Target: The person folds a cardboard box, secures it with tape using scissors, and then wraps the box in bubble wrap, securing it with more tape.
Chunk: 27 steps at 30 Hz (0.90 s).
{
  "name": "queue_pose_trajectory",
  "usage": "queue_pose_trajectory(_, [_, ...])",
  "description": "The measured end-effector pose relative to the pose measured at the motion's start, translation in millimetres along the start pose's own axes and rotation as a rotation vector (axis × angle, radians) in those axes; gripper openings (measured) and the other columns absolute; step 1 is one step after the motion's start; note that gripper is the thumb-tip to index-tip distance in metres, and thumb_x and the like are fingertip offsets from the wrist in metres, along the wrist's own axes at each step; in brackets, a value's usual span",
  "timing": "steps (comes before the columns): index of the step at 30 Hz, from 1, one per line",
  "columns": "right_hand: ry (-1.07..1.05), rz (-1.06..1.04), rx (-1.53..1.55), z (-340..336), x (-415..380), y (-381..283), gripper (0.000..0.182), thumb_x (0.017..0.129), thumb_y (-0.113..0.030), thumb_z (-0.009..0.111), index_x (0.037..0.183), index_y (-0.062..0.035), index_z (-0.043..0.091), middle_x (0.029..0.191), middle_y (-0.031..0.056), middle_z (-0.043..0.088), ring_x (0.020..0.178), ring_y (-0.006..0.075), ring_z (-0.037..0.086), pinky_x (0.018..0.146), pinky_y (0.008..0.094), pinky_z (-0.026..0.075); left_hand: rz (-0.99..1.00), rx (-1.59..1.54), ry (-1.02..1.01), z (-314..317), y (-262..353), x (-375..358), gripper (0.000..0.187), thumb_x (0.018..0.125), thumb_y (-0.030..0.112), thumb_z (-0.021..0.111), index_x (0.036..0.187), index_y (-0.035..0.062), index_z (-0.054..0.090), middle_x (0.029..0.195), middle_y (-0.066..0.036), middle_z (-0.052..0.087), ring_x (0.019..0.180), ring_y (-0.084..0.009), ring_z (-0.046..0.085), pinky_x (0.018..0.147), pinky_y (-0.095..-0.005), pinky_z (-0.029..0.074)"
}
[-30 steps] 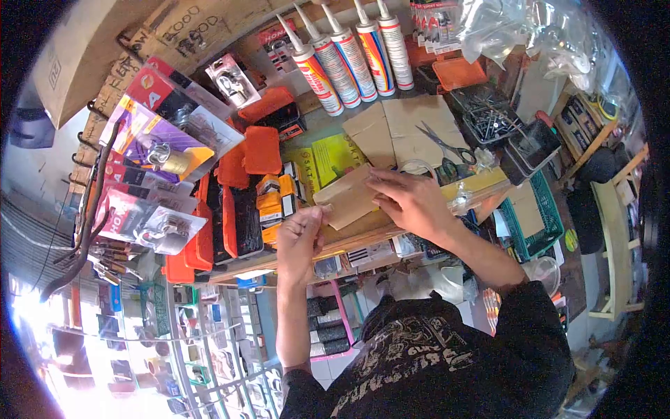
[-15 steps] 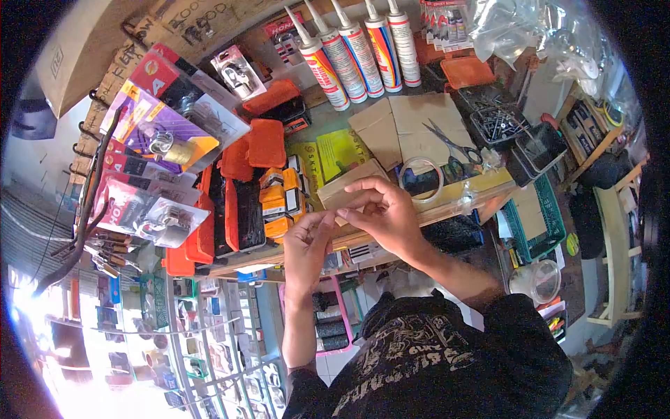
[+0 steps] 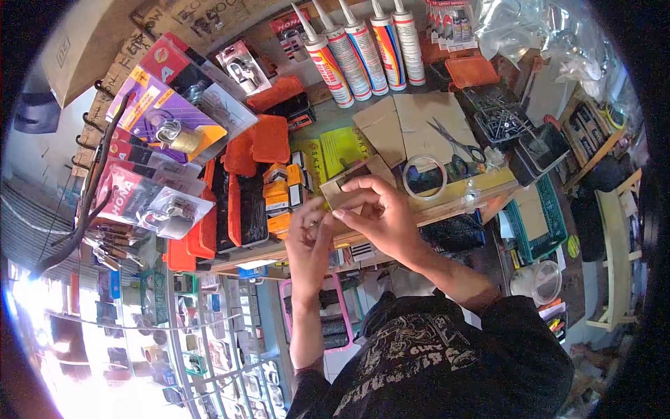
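My right hand (image 3: 380, 213) has its thumb and fingers bent around a small piece of brown cardboard (image 3: 336, 194) at the front of the workbench. Close beside its lower left corner is my left hand (image 3: 308, 234), fingers half curled and thumb apart from the fingertips. Right of my right hand lies a roll of clear tape (image 3: 424, 177) at the bench edge. Scissors (image 3: 455, 148) with dark handles rest on larger cardboard sheets (image 3: 429, 126) behind. A yellow packet (image 3: 342, 150) sits just behind the cardboard piece.
Small orange and black boxes (image 3: 283, 190) and red-lidded bins (image 3: 241, 209) stand left of my hands. Several sealant tubes (image 3: 359, 59) line the back. Packaged padlocks (image 3: 174, 136) hang at left. Black trays of screws (image 3: 501, 124) stand at right.
My left fingertips have parted from my right fingertips, with the left fingers spreading a little. The cardboard piece is tilted differently by my right hand. The view has shifted slightly.
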State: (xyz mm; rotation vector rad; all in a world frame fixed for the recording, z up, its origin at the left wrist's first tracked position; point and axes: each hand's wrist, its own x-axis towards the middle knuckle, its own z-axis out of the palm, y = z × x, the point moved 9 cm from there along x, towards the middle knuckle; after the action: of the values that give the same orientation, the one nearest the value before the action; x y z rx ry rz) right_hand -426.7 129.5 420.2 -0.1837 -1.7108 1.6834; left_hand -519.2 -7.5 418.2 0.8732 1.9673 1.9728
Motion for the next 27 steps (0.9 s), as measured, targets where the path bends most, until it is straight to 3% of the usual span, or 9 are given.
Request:
queue_pose_trajectory(5, [-0.084,0.077,-0.065,2.4,2.8,2.7,0.042,0.089,-0.013,0.077,0.124,-0.0016,0.056,0.089,0.0062,0.075,0.072,0.0048,0.065,0.060,0.0207,0.049,-0.150,-0.093,-0.108,1.7,-19.7,-0.3,0.016,0.099,0.011,0.065,0.111,-0.0001,0.065,0.070,0.005,0.057,0.058,-0.0005,0.044,0.051,-0.0183,0.031])
queue_pose_trajectory(8, [-0.073,0.029,0.036,1.7,5.0,5.7,0.039,0.089,-0.011,0.077,0.123,-0.0043,0.060,0.088,0.0005,0.074,0.063,-0.0012,0.052,0.055,0.0179,0.039,-0.128,0.013,-0.072,-3.2,-21.1,4.6,0.012,0.099,0.012,0.065,0.102,0.0008,0.068,0.067,0.007,0.054,0.057,0.0000,0.042,0.051,-0.0186,0.030])
queue_pose_trajectory(12, [-0.126,-0.005,-0.173,-5.1,14.4,-5.4,0.042,0.089,-0.015,0.077,0.126,-0.0057,0.060,0.092,0.0030,0.075,0.077,0.0097,0.066,0.065,0.0260,0.049,-0.150,0.010,-0.055,-4.0,-21.9,9.6,0.014,0.099,0.014,0.066,0.101,0.0002,0.069,0.071,0.007,0.055,0.060,0.0000,0.043,0.053,-0.0187,0.031])
queue_pose_trajectory(14, [-0.174,-0.543,-0.680,4.6,17.5,-53.3,0.041,0.089,-0.018,0.076,0.125,-0.0057,0.061,0.096,0.0039,0.075,0.092,0.0163,0.069,0.079,0.0338,0.053,-0.162,-0.009,-0.039,-1.7,-22.1,11.4,0.014,0.099,0.014,0.065,0.100,0.0001,0.069,0.072,0.007,0.056,0.062,-0.0001,0.044,0.054,-0.0188,0.032])
queue_pose_trajectory(15, [-0.244,-0.490,-0.721,6.7,23.5,-53.3,0.039,0.090,-0.021,0.075,0.124,-0.0059,0.062,0.100,0.0059,0.075,0.103,0.0207,0.069,0.091,0.0380,0.051,-0.160,-0.052,-0.013,-1.3,-22.4,12.5,0.014,0.099,0.014,0.065,0.100,0.0001,0.069,0.073,0.007,0.056,0.064,-0.0003,0.045,0.054,-0.0190,0.033])
queue_pose_trajectory(18, [-0.077,-0.399,-0.453,-21.9,45.2,-46.3,0.038,0.091,-0.022,0.073,0.124,-0.0060,0.062,0.102,0.0073,0.075,0.099,0.0189,0.069,0.090,0.0345,0.050,-0.142,-0.115,0.053,-8.6,-30.9,15.4,0.015,0.100,0.015,0.064,0.102,0.0002,0.068,0.078,0.005,0.059,0.066,-0.0013,0.048,0.056,-0.0193,0.036])
queue_pose_trajectory(20, [-0.030,-0.478,-0.458,-49.8,57.7,-57.8,0.035,0.094,-0.019,0.070,0.124,-0.0049,0.062,0.103,0.0072,0.074,0.096,0.0154,0.067,0.088,0.0317,0.049,-0.131,-0.145,0.108,-13.9,-31.7,13.6,0.016,0.100,0.015,0.064,0.104,0.0003,0.067,0.080,0.003,0.061,0.067,-0.0021,0.050,0.056,-0.0195,0.038])
queue_pose_trajectory(22, [0.025,-0.300,-0.248,-80.0,67.6,-45.4,0.032,0.095,-0.018,0.068,0.124,-0.0042,0.063,0.104,0.0051,0.073,0.096,0.0108,0.066,0.087,0.0296,0.049,-0.150,-0.168,0.142,-17.3,-27.9,10.8,0.019,0.100,0.017,0.064,0.108,0.0005,0.065,0.088,0.001,0.064,0.068,-0.0040,0.056,0.056,-0.0192,0.041])
queue_pose_trajectory(27, [-0.099,-0.203,-0.411,-86.7,70.4,-16.8,0.030,0.095,-0.017,0.070,0.122,-0.0037,0.064,0.104,0.0030,0.072,0.095,0.0078,0.065,0.088,0.0276,0.048,-0.164,-0.126,0.143,-16.6,-27.3,9.2,0.021,0.101,0.021,0.063,0.110,0.0018,0.065,0.096,-0.002,0.067,0.070,-0.0058,0.060,0.054,-0.0199,0.041])
